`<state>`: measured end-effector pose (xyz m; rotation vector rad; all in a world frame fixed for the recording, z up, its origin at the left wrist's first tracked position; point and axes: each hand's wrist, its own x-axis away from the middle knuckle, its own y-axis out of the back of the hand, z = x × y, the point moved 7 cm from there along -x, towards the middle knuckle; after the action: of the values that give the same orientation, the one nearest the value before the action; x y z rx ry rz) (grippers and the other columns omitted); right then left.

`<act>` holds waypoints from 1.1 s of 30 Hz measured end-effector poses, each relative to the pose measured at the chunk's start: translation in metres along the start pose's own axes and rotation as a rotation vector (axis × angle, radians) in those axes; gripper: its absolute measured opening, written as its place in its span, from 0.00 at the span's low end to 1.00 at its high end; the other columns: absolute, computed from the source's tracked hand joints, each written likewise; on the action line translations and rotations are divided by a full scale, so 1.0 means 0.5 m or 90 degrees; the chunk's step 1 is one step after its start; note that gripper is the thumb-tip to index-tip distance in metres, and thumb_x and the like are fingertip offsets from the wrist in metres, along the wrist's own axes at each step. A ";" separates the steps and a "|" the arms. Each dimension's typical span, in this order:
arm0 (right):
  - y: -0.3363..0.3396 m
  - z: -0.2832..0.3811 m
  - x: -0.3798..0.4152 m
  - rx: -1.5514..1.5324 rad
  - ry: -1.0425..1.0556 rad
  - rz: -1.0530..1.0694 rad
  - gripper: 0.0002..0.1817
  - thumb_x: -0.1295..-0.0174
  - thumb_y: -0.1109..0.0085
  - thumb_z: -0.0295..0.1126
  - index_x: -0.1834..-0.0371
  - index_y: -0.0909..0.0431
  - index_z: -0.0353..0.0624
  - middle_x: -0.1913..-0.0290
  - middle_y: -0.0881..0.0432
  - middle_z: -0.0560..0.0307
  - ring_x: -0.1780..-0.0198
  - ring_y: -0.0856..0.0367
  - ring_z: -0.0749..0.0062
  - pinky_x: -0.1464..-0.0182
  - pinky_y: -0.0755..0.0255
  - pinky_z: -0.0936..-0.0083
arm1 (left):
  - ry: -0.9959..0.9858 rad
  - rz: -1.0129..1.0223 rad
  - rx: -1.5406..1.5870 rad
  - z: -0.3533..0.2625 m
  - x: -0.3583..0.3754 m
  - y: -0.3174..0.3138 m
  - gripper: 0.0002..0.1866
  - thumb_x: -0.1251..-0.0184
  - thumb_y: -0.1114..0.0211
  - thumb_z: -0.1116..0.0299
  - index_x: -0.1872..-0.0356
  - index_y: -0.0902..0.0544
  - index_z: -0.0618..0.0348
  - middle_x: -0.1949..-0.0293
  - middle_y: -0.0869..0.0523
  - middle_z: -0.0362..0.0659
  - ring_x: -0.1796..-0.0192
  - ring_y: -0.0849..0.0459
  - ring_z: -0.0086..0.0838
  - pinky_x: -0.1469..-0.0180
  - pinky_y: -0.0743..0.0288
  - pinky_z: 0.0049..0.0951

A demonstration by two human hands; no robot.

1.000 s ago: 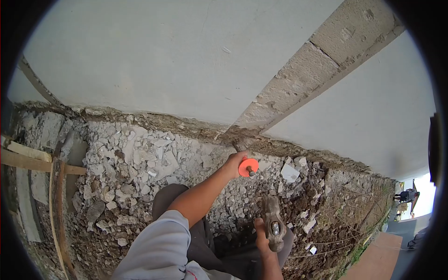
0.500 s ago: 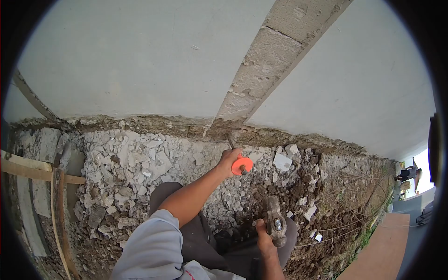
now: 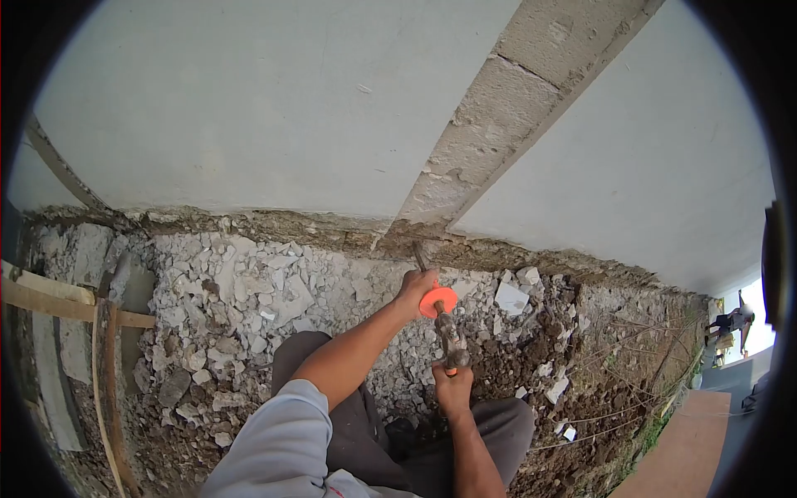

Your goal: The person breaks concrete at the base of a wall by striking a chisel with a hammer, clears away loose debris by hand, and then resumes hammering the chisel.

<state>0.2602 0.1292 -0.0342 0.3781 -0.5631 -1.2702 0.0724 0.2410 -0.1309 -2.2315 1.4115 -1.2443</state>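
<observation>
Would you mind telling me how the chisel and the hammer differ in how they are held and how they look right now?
The chisel is thin, wears an orange guard and sits in the left hand, tip at the wall's base; the hammer is thicker, dusty grey-brown, gripped by the right hand. The chisel points at the wall; the hammer's head meets the chisel's end. Both lie along one line.

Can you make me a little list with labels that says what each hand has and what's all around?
left hand: grips a chisel just ahead of its orange guard
chisel tip: set at the broken base of the wall
right hand: holds a hammer, its head close behind the guard
ground: pale rubble and brown soil
left edge: wooden planks
far right: another person, bent over
</observation>
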 end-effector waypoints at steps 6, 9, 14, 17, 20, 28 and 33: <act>0.121 0.144 0.096 -0.140 0.149 -0.073 0.14 0.35 0.42 0.35 0.75 0.32 0.41 0.77 0.30 0.62 0.76 0.34 0.80 0.73 0.36 0.76 | -0.001 -0.003 0.045 -0.005 0.021 -0.024 0.10 0.41 0.39 0.67 0.75 0.25 0.63 0.78 0.24 0.43 0.79 0.22 0.30 0.78 0.27 0.35; 0.169 0.233 0.093 -0.365 0.451 -0.216 0.14 0.33 0.46 0.36 0.75 0.35 0.44 0.76 0.28 0.58 0.74 0.32 0.77 0.70 0.31 0.74 | -0.003 0.024 0.040 -0.004 0.017 -0.025 0.10 0.41 0.39 0.67 0.75 0.25 0.63 0.78 0.24 0.44 0.79 0.23 0.31 0.78 0.27 0.35; 0.006 -0.038 0.009 -0.056 -0.028 -0.010 0.13 0.37 0.42 0.32 0.76 0.31 0.40 0.80 0.30 0.61 0.78 0.33 0.77 0.71 0.33 0.72 | -0.020 -0.051 -0.072 0.022 0.014 -0.020 0.11 0.39 0.39 0.66 0.73 0.25 0.63 0.77 0.24 0.43 0.79 0.23 0.31 0.79 0.27 0.36; 0.032 -0.012 0.032 -0.111 -0.085 0.011 0.11 0.39 0.40 0.31 0.74 0.30 0.39 0.81 0.29 0.61 0.81 0.33 0.77 0.77 0.34 0.73 | -0.036 -0.067 -0.070 0.017 0.018 -0.013 0.11 0.39 0.39 0.66 0.73 0.25 0.64 0.77 0.24 0.45 0.78 0.23 0.31 0.79 0.26 0.36; 0.121 0.132 0.067 -0.268 -0.011 -0.028 0.10 0.35 0.45 0.31 0.71 0.32 0.39 0.81 0.27 0.59 0.84 0.29 0.75 0.80 0.28 0.76 | -0.034 -0.010 0.018 0.006 -0.006 -0.030 0.11 0.40 0.40 0.67 0.74 0.24 0.66 0.77 0.23 0.46 0.79 0.22 0.32 0.78 0.26 0.36; -0.018 -0.027 -0.010 -0.227 -0.227 0.104 0.16 0.39 0.40 0.33 0.81 0.32 0.39 0.83 0.28 0.61 0.83 0.33 0.78 0.78 0.35 0.73 | 0.020 0.007 0.068 0.003 0.017 -0.048 0.12 0.39 0.40 0.66 0.72 0.24 0.67 0.76 0.22 0.46 0.78 0.22 0.34 0.77 0.25 0.36; 0.060 0.049 0.027 -0.188 -0.091 -0.003 0.09 0.40 0.38 0.30 0.72 0.28 0.39 0.83 0.29 0.63 0.87 0.32 0.78 0.85 0.37 0.76 | 0.015 -0.035 0.045 0.003 0.005 -0.026 0.14 0.38 0.39 0.64 0.73 0.24 0.66 0.76 0.23 0.45 0.78 0.22 0.32 0.77 0.26 0.36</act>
<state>0.2721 0.1251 0.0049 0.0422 -0.4853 -1.3690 0.0824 0.2453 -0.1231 -2.2301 1.3009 -1.3201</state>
